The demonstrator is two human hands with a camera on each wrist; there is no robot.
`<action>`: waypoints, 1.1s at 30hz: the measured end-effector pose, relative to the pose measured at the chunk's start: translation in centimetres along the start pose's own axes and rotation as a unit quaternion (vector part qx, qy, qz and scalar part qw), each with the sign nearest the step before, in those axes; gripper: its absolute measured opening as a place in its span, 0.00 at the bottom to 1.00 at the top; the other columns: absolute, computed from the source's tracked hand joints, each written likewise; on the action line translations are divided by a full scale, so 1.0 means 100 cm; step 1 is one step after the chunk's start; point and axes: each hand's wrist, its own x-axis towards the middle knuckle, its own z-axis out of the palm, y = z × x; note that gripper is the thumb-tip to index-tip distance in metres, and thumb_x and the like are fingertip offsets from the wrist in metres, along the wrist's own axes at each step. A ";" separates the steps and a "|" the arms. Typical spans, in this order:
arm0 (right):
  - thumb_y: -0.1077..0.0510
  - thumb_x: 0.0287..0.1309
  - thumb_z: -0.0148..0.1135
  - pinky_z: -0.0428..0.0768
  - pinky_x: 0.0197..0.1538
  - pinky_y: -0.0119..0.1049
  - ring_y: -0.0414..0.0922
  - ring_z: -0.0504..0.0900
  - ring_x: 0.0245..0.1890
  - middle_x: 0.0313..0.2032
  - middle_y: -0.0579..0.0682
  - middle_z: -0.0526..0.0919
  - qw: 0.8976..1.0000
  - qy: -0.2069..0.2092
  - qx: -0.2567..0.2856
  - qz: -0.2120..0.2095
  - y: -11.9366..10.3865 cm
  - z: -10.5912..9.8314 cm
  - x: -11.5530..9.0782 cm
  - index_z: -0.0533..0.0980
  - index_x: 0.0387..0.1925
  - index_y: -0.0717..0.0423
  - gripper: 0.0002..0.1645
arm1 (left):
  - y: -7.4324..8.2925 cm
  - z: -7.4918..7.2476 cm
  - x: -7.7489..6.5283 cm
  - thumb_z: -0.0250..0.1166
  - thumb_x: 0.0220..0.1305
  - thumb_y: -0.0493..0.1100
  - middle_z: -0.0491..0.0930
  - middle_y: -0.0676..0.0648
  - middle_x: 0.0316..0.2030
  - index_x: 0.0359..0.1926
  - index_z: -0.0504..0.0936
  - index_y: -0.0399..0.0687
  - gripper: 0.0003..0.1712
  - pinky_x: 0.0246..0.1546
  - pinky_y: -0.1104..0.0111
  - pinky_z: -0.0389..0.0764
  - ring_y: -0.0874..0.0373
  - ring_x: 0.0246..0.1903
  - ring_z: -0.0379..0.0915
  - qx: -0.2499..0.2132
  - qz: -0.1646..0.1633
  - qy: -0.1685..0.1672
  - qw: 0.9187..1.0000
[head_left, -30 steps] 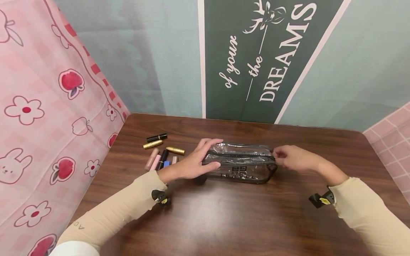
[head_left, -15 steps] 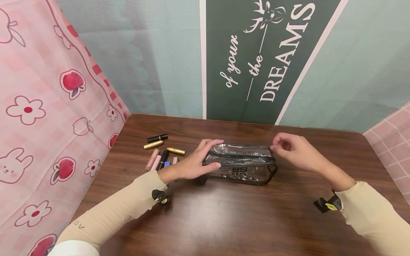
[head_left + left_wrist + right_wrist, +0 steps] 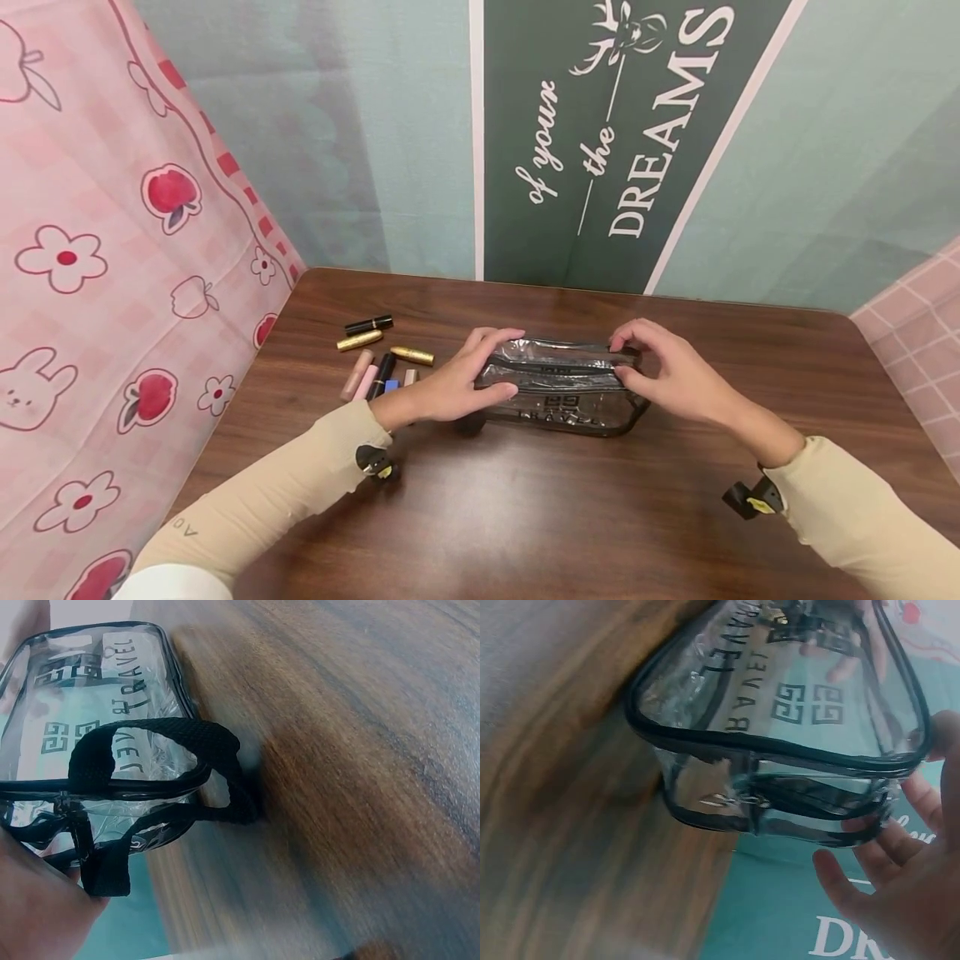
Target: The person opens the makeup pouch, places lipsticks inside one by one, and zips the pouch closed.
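A clear zip toiletry bag (image 3: 555, 404) with black piping and printed lettering stands on the table. My left hand (image 3: 459, 379) grips its left end, thumb on the near side and fingers across the top. At the bag's right end, my right hand (image 3: 671, 371) spans the top edges between thumb and fingers. A black webbing strap loop (image 3: 169, 727) sticks out from the end by my left hand. On the other end, the right wrist view shows a metal zipper pull (image 3: 724, 800) hanging down beside a dark gap in the zipper.
Left of the bag lie cosmetic tubes: a black one (image 3: 367, 324), two gold ones (image 3: 412, 356), and a cluster of pinkish (image 3: 357, 374), black (image 3: 382, 375) and blue ones, partly behind my left hand. A fabric-covered wall rises behind the wooden table (image 3: 510, 517).
My right hand lifted away from the bag's right end corner, then came back leftward onto its top edges. The left hand and the bag have stayed nearly in place.
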 end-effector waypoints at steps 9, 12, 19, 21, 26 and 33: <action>0.72 0.56 0.67 0.74 0.47 0.22 0.40 0.79 0.42 0.46 0.46 0.78 0.999 -0.037 0.029 0.022 0.004 -0.001 -0.010 0.72 0.51 0.53 0.24 | 0.001 0.000 0.002 0.63 0.72 0.55 0.52 0.40 0.71 0.80 0.51 0.59 0.43 0.65 0.41 0.65 0.45 0.70 0.57 0.003 0.000 -0.007 1.000; 0.69 0.57 0.70 0.76 0.47 0.23 0.40 0.81 0.42 0.46 0.45 0.78 0.998 -0.057 0.026 0.026 0.003 -0.006 -0.008 0.72 0.51 0.51 0.24 | 0.001 -0.001 0.002 0.64 0.71 0.53 0.53 0.40 0.71 0.79 0.51 0.59 0.44 0.65 0.41 0.65 0.45 0.70 0.57 0.008 -0.006 -0.005 1.000; 0.64 0.57 0.73 0.77 0.42 0.27 0.40 0.83 0.38 0.44 0.45 0.80 0.996 -0.081 0.033 0.028 -0.003 -0.012 -0.007 0.73 0.53 0.49 0.25 | 0.001 -0.001 0.003 0.67 0.69 0.53 0.52 0.42 0.72 0.79 0.51 0.63 0.46 0.66 0.42 0.64 0.45 0.71 0.57 0.004 -0.021 -0.007 1.000; 0.64 0.57 0.73 0.79 0.40 0.28 0.39 0.83 0.37 0.44 0.47 0.80 0.994 -0.087 0.048 0.034 -0.003 -0.012 -0.007 0.72 0.53 0.50 0.25 | 0.001 -0.001 0.003 0.68 0.68 0.53 0.52 0.42 0.72 0.79 0.51 0.63 0.47 0.66 0.43 0.64 0.46 0.71 0.56 0.005 -0.022 -0.007 1.000; 0.67 0.57 0.73 0.82 0.37 0.31 0.42 0.85 0.37 0.45 0.51 0.79 0.991 -0.101 0.079 0.040 -0.003 -0.012 -0.006 0.71 0.54 0.53 0.26 | 0.001 -0.002 0.003 0.69 0.66 0.50 0.52 0.42 0.72 0.80 0.50 0.57 0.49 0.68 0.45 0.63 0.48 0.71 0.55 -0.006 -0.009 -0.006 1.000; 0.68 0.57 0.72 0.85 0.38 0.37 0.48 0.84 0.41 0.49 0.56 0.77 0.986 -0.120 0.102 0.053 -0.003 -0.013 -0.008 0.66 0.59 0.54 0.32 | 0.001 -0.005 0.004 0.72 0.64 0.54 0.47 0.41 0.73 0.80 0.47 0.60 0.54 0.69 0.43 0.60 0.48 0.73 0.49 -0.035 -0.006 -0.024 0.999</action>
